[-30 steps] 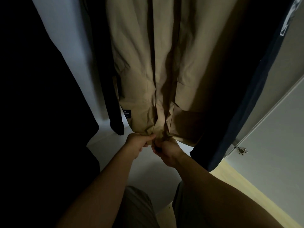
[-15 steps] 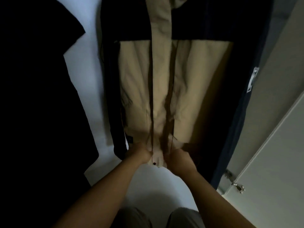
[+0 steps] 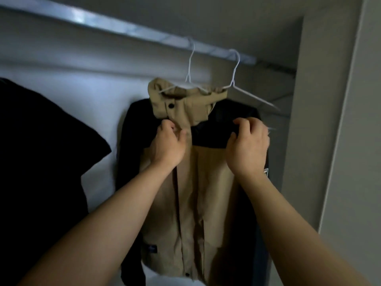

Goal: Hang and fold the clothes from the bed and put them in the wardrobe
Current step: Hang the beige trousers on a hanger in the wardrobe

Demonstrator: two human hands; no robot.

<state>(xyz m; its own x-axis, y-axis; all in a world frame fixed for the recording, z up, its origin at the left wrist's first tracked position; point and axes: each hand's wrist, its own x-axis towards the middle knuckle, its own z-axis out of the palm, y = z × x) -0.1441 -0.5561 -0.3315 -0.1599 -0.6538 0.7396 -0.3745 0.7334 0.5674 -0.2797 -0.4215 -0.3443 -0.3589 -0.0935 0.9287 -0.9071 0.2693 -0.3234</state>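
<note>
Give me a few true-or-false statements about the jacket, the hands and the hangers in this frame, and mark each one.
1. The jacket hangs from a white wire hanger on the rail. True.
2. Both hands are off the jacket. False: the left hand pinches the tan front just below the collar, and the right hand grips the black shoulder part.
3. Only one hanger is on the rail. False: a second white hanger hangs just right of the first.
4. A dark garment hangs to the left of the jacket. True.
</note>
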